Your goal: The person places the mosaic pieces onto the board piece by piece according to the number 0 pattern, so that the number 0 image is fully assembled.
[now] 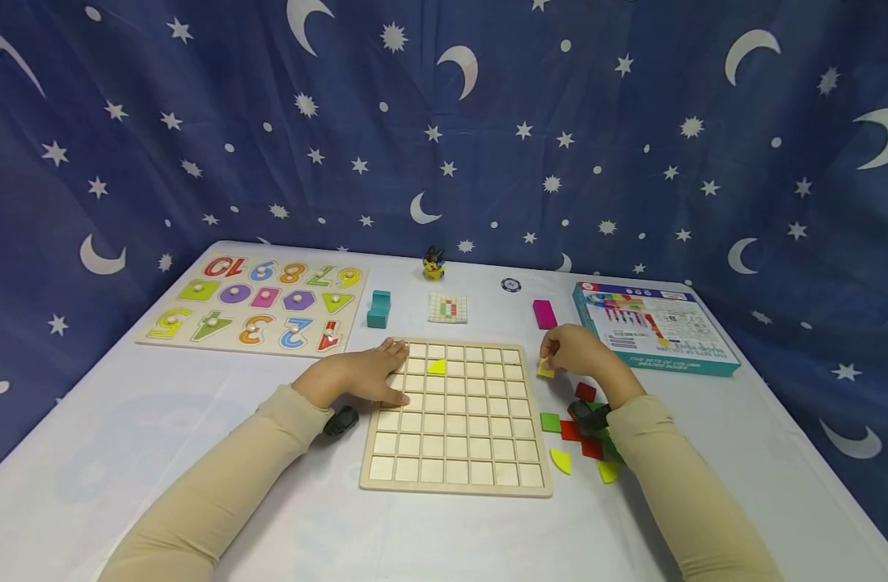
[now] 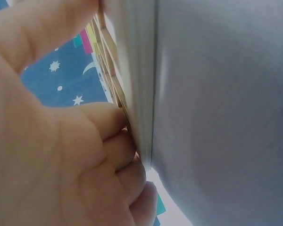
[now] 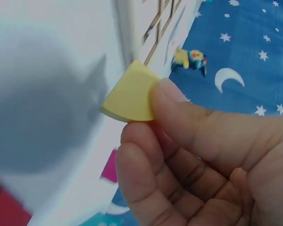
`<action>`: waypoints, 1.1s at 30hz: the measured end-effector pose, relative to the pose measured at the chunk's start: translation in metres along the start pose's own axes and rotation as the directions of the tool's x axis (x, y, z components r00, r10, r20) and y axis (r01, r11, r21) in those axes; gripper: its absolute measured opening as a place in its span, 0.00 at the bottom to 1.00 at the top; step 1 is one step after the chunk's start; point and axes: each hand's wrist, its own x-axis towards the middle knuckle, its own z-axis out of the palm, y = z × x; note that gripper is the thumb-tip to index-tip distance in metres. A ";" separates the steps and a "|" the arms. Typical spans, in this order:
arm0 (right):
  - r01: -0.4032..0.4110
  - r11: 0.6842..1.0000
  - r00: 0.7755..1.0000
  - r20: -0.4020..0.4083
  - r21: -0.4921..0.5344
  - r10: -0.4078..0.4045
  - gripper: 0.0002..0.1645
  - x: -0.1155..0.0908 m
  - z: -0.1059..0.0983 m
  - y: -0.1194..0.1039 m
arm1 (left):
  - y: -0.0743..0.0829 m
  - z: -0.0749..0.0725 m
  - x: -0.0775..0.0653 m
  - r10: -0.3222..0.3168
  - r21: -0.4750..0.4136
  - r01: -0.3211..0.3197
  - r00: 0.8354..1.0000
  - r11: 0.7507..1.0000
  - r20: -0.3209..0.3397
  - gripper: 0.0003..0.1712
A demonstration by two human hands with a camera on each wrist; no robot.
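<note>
A wooden grid board [image 1: 454, 444] lies on the table, with one yellow quarter-circle tile [image 1: 437, 368] in a cell near its far left corner. My left hand [image 1: 364, 374] rests on the board's left edge, fingers spread over the frame. In the left wrist view, the fingertips touch the board's side [image 2: 139, 84]. Just off the board's right edge, my right hand [image 1: 581, 353] pinches another yellow quarter-circle tile [image 3: 132, 94] between thumb and fingers. Below that hand lies a loose pile of red tiles [image 1: 571, 431], green tiles [image 1: 551, 422] and yellow tiles [image 1: 560, 461], partly hidden by the right wrist.
Behind the board are a teal block [image 1: 378, 309], a small pattern card [image 1: 447, 309], a magenta block [image 1: 544, 314], a toy figure [image 1: 433, 263] and a round chip [image 1: 511, 284]. A number puzzle [image 1: 269, 307] lies at the left, a flat box [image 1: 655, 330] at the right.
</note>
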 end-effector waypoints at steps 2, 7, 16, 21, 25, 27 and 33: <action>0.013 1.000 1.000 -0.006 0.013 -0.013 0.05 0.002 0.002 -0.007 | 0.000 0.000 -0.001 -0.002 -0.001 0.002 1.000 1.000 -0.001 0.51; 0.047 0.998 0.999 0.000 0.030 -0.047 0.05 0.008 0.006 -0.025 | 0.002 0.000 -0.001 -0.011 -0.007 0.011 1.000 1.000 -0.002 0.51; 0.081 0.997 0.996 0.048 -0.006 -0.081 0.05 0.022 0.018 -0.052 | 0.000 0.001 0.000 -0.014 0.000 0.014 1.000 1.000 -0.001 0.51; 0.099 0.995 0.992 0.076 -0.015 -0.097 0.06 0.030 0.027 -0.065 | 0.001 0.001 0.001 -0.021 -0.002 0.021 1.000 1.000 0.001 0.51; 0.106 0.994 0.990 0.094 -0.027 -0.103 0.07 0.035 0.032 -0.073 | 0.002 0.000 0.001 -0.021 0.006 0.021 1.000 1.000 0.006 0.51; 0.112 0.992 0.989 0.107 -0.049 -0.107 0.07 0.037 0.035 -0.076 | 0.001 0.000 0.001 -0.019 0.006 0.019 1.000 1.000 0.005 0.51; 0.121 0.991 0.983 0.144 -0.065 -0.111 0.09 0.038 0.041 -0.081 | 0.000 0.000 0.001 -0.009 -0.001 0.009 1.000 1.000 0.003 0.51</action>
